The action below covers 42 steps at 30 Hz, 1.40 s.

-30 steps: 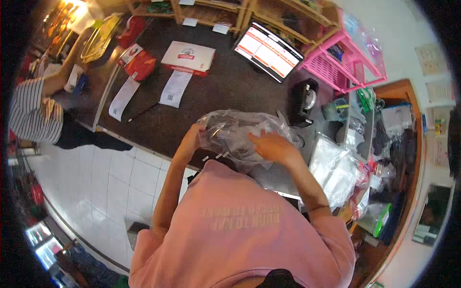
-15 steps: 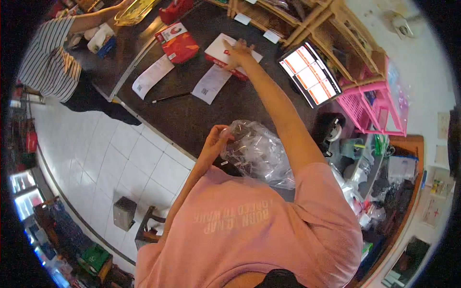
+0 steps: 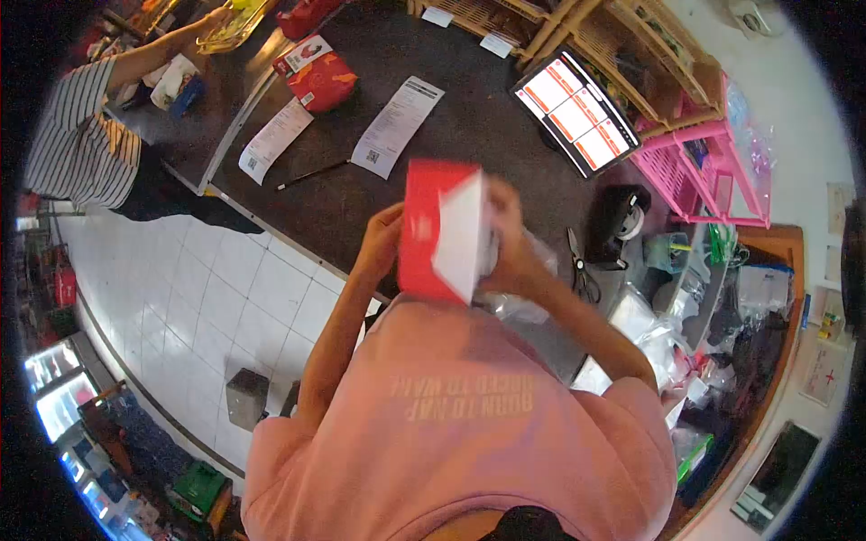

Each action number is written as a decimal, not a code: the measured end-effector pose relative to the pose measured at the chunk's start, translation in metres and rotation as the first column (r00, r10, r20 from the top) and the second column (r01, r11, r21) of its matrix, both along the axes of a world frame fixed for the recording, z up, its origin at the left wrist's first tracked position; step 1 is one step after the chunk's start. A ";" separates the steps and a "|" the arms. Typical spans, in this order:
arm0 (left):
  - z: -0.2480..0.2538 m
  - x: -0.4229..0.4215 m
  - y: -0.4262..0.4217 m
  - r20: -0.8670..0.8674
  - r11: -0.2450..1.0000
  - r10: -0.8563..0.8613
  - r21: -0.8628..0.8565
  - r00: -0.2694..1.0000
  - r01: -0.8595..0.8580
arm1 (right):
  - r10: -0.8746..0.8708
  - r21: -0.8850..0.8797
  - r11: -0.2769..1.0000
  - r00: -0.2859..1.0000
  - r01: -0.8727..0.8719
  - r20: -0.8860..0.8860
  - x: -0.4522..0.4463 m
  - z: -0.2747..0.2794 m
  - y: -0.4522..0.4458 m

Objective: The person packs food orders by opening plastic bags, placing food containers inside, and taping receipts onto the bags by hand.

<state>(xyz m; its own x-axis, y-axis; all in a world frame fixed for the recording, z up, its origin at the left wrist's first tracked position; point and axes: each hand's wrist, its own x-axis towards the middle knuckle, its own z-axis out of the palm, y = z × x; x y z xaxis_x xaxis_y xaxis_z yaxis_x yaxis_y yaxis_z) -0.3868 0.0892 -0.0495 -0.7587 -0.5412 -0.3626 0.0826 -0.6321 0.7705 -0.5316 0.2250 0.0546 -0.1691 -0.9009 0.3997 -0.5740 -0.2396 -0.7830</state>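
A red and white box (image 3: 428,230) is raised in front of my chest, tilted and blurred by motion. My right hand (image 3: 510,230) grips its right, white side. At the box's left edge is my left hand (image 3: 382,236), its fingers bent and partly hidden behind the box, so what they hold does not show. A crumpled transparent plastic bag (image 3: 532,302) lies below my right hand, mostly covered by the box and arm. Beyond the box, a printed paper slip (image 3: 397,128) lies on the dark table (image 3: 478,117).
A red package (image 3: 317,77), another slip (image 3: 276,142) and a black pen (image 3: 311,176) lie farther left. A lit tablet (image 3: 577,113), a tape dispenser (image 3: 618,225) and scissors (image 3: 582,269) stand or lie rightward. A person in a striped top (image 3: 81,149) reaches over a tray.
My right hand has lifted the box off the table and its slip and brought it back toward my chest. My left hand, earlier at the plastic bag, is now beside the box.
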 end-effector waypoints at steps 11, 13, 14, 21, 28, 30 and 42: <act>0.073 0.011 0.035 0.157 0.749 -0.255 -0.591 0.954 0.298 | -0.238 0.575 0.707 0.903 0.413 -0.357 0.009 -0.017 0.096; 0.134 -0.014 0.042 -0.052 0.777 -0.145 -0.624 0.988 0.081 | -0.129 0.656 0.604 0.868 0.453 -0.480 0.018 0.001 0.089; 0.161 -0.022 0.045 -0.113 0.799 -0.201 -0.593 0.973 0.096 | -0.099 0.649 0.586 0.838 0.484 -0.536 0.025 0.000 0.087; 0.188 -0.020 0.053 -0.212 0.818 -0.355 -0.542 0.910 0.193 | -0.013 0.549 0.651 0.730 0.525 -0.683 0.023 -0.039 0.089; 0.213 -0.020 0.021 0.199 0.348 -0.185 -0.903 0.962 0.254 | 0.319 0.920 0.300 0.883 0.252 -0.346 -0.034 0.091 0.144; 0.219 -0.021 0.021 0.189 0.246 -0.085 -0.947 0.978 0.204 | 0.342 0.916 0.366 0.892 0.165 -0.297 -0.030 0.135 0.165; 0.236 -0.043 0.111 0.002 0.365 -0.621 -0.884 0.784 0.292 | -0.260 0.459 0.781 0.889 0.423 -0.377 0.008 0.126 0.131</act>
